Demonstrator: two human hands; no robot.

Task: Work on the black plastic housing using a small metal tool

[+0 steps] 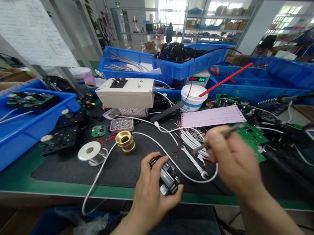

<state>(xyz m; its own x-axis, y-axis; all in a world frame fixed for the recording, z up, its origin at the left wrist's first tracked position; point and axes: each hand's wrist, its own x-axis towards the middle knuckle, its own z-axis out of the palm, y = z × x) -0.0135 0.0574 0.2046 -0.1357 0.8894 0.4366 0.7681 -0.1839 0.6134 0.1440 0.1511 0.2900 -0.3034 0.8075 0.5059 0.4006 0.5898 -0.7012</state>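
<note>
Left hand (150, 196) clenched round a small black plastic part w/ metal clip (168, 178), held just above the green bench edge (59, 188). Right hand (232, 163) pinches a thin grey metal tool (217, 138), tip aimed toward the part. Part looks light, rigid, prob. fiddly; best gripped by its sides. White cable (101, 167) trails nearby.

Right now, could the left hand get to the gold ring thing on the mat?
Probably not as things stand. The left hand is full, gripping a black part. The gold ring sits close by, up and to its left on the mat, with nothing between them.
</note>
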